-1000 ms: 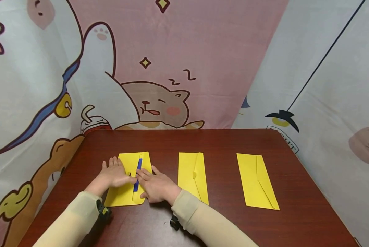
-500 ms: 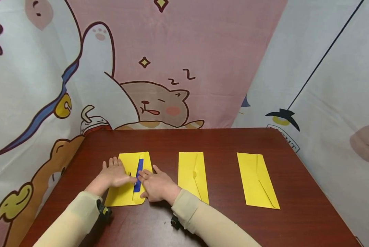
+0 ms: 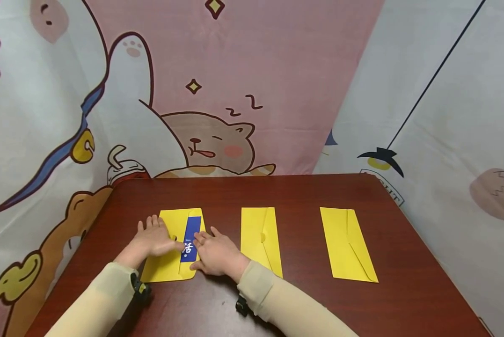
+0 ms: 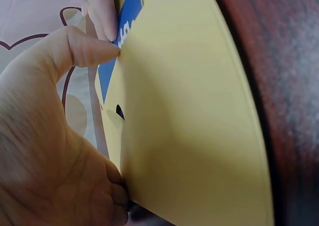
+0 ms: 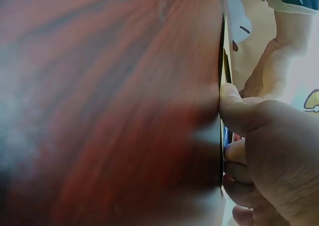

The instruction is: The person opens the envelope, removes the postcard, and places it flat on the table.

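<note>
At the table's left a yellow envelope [image 3: 163, 269] lies with its flap side open on the right. A blue card [image 3: 193, 227] with white writing shows flat in its opening. My left hand [image 3: 152, 239] rests on the envelope, fingers straight, its thumb at the opening's edge beside the card; the left wrist view shows that thumb [image 4: 89, 51] on the yellow paper. From the right, my right hand [image 3: 218, 252] lays extended fingertips on the card's right edge. In the right wrist view its thumb [image 5: 234, 109] is at the envelope's edge.
Two more yellow envelopes lie on the dark red-brown table [image 3: 302, 304]: one in the middle [image 3: 252, 243] and one to the right [image 3: 344, 252]. Behind the table hangs a cartoon-printed cloth [image 3: 277, 70].
The blue card has slid rightward out of the envelope's opening under my right fingers, going from a narrow strip to a wider piece with white writing. My left hand stays in place.
</note>
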Demonstrator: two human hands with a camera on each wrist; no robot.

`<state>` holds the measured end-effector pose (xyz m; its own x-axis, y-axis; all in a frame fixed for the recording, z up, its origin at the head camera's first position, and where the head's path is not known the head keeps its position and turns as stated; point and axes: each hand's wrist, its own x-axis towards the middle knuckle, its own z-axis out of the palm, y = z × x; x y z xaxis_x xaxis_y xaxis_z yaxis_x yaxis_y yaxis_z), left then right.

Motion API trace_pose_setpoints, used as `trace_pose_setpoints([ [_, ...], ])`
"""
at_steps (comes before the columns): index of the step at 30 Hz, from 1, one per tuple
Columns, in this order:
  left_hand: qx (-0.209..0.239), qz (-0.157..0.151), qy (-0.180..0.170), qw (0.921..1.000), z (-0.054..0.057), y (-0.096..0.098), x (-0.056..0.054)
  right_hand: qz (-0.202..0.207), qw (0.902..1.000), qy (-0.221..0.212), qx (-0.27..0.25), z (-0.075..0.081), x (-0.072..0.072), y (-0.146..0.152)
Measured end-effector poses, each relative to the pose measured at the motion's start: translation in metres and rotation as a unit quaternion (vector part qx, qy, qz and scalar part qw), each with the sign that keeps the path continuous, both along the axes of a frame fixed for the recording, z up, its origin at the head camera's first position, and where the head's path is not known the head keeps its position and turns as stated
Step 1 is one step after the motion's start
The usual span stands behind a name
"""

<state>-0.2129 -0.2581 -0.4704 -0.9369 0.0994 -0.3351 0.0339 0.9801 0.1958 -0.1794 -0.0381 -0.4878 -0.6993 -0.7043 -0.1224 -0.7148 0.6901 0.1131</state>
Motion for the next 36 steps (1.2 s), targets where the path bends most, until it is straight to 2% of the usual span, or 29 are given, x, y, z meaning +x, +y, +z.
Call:
trace_pose_setpoints([
  [12,-0.002,-0.008,0.008,0.9999,-0.003,-0.001,0.000,-0.005,0.9997,0.009,-0.022,-0.002,-0.002,0.005],
  [18,-0.005,-0.009,0.014,0.9998,-0.004,-0.001,0.001,-0.035,0.9944,0.011,-0.099,-0.004,-0.005,0.004],
  [23,-0.004,-0.010,0.018,0.9998,-0.005,-0.002,0.001,-0.073,0.9824,0.011,-0.171,-0.006,-0.006,0.003],
  [27,-0.003,-0.012,0.019,0.9998,-0.005,-0.002,0.001,-0.111,0.9601,-0.021,-0.256,-0.007,-0.008,0.002],
  [32,-0.001,-0.012,0.016,0.9998,-0.005,-0.003,0.001,-0.171,0.9182,-0.093,-0.345,-0.002,-0.010,0.003],
  [34,0.000,-0.011,0.015,0.9998,-0.005,-0.003,0.001,-0.195,0.8949,-0.120,-0.383,0.001,-0.011,0.004],
  [36,0.001,-0.009,0.014,0.9999,-0.006,-0.003,0.000,-0.214,0.8646,-0.151,-0.429,0.004,-0.013,0.006],
])
